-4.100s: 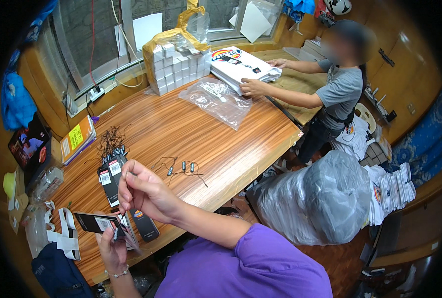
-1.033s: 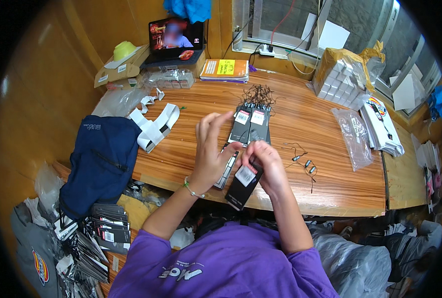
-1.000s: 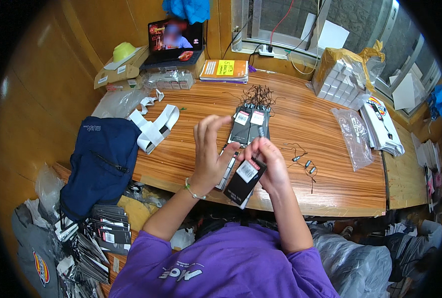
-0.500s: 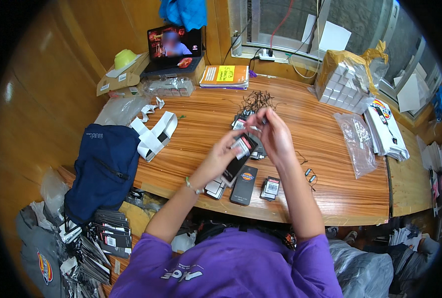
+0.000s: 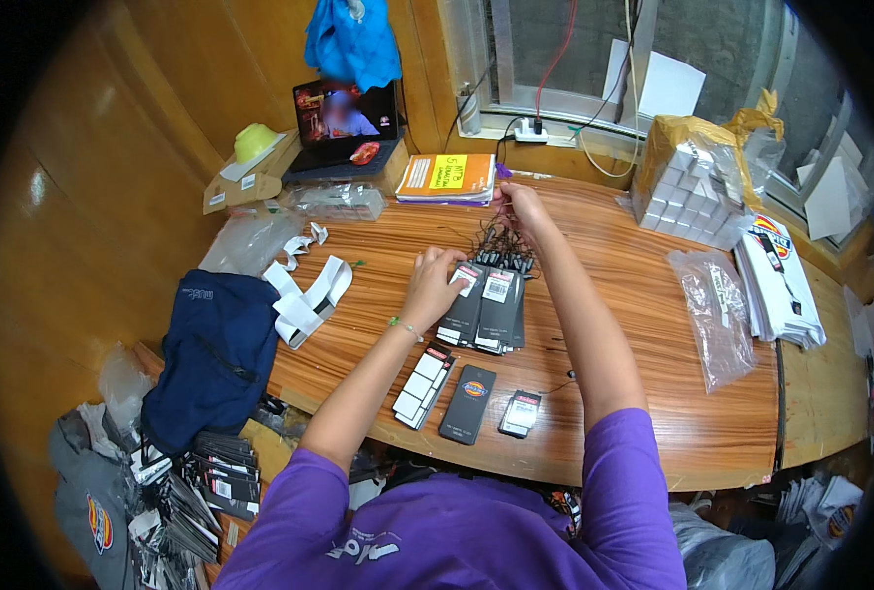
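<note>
My left hand [image 5: 433,285] is at the left edge of a pile of black hang tags, its thumb and fingers closed on the top end of one black hang tag [image 5: 460,317] that bears a white barcode sticker. Beside it lies another row of stickered hang tags [image 5: 498,313]. Their black strings [image 5: 499,241] bunch together at the far end. My right hand [image 5: 524,205] reaches past the pile with its fingertips pinched on thin string. Nearer me lie a stack of tags with white panels [image 5: 423,387], a dark tag with a colourful logo [image 5: 467,404] and a small stickered tag stack [image 5: 520,414].
White paper strips [image 5: 309,303] and a navy bag [image 5: 209,354] are at the left. A laptop [image 5: 347,123] and orange notebook [image 5: 447,177] stand at the back. A carton of small white boxes [image 5: 691,187], clear plastic bag [image 5: 712,317] and folded white bags [image 5: 781,280] sit right.
My left hand has brought the black tag down onto the pile. My right hand has moved away from me, toward the notebook, with the string. The view has shifted slightly.
</note>
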Demonstrator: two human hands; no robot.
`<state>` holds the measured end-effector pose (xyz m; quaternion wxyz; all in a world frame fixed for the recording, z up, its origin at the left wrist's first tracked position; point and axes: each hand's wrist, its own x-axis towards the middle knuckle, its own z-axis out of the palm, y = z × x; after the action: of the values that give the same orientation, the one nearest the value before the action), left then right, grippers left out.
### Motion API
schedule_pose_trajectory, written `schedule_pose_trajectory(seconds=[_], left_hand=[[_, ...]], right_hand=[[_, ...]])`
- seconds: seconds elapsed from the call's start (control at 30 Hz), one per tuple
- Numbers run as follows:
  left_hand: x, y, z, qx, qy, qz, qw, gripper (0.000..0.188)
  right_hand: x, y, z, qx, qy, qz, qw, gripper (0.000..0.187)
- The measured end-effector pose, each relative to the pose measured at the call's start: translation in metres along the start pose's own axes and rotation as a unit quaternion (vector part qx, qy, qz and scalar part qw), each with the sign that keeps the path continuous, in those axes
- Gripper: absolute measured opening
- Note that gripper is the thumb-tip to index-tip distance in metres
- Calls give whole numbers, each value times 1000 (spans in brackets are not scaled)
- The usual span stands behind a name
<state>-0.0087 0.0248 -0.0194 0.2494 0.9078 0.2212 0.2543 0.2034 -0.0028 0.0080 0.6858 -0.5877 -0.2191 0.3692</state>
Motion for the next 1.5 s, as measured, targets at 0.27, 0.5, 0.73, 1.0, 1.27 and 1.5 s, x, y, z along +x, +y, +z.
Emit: schedule_pose_trajectory(seconds=[0.27, 0.5, 0.73, 1.0, 1.27, 1.5], left_hand=[[-42, 22, -24, -33, 24, -26, 999, 52], [-104, 64, -51, 22, -149, 63, 987, 42], [-117, 60, -45, 84, -210, 114, 967, 64], [-108, 51, -32, 104, -212, 151, 960, 60], [-116, 52, -39, 74, -144, 167, 973, 58], [-121, 46, -36, -373, -235, -108, 891, 29]], right_hand=[[36, 15, -29, -147, -59, 99, 982, 26], [30, 17, -83, -371, 122, -59, 919, 31], [-214, 7, -53, -385, -115, -82, 912, 34], [-304, 63, -46, -554, 1, -136, 821, 34], [-302, 72, -41, -483, 93, -193, 849, 30], [-303, 71, -38, -246, 61, -51, 966, 21]])
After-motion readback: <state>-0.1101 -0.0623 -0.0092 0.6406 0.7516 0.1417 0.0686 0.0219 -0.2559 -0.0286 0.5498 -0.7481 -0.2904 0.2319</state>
